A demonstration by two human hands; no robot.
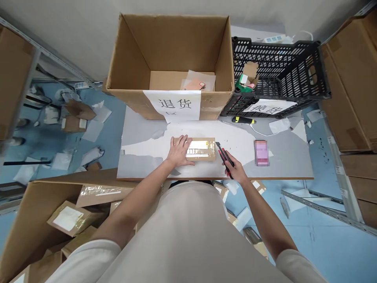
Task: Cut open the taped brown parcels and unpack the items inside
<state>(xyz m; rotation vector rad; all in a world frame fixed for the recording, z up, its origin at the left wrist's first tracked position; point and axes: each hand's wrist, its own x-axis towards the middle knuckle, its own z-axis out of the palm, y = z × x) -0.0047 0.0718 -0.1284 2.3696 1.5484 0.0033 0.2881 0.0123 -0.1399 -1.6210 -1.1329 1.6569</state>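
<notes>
A taped cardboard parcel (210,153) with white labels lies flat on the worktable (141,167). My left hand (178,152) rests on its left end, palm down, fingers stretched out. In my right hand (235,169) is a black and red box cutter (224,155), its tip pointing up and left beside the parcel's right end. Whether the blade touches the cardboard I cannot tell. A phone (261,153) with a pinkish, blurred screen lies on the table to the right of that hand.
Behind the parcel stands a large open carton (129,96) with papers inside. A black plastic crate (300,92) holding a small green box (244,83) is beside it. A black and yellow tool (243,120) lies before the crate. A big carton (38,192) of parcels stands at lower left.
</notes>
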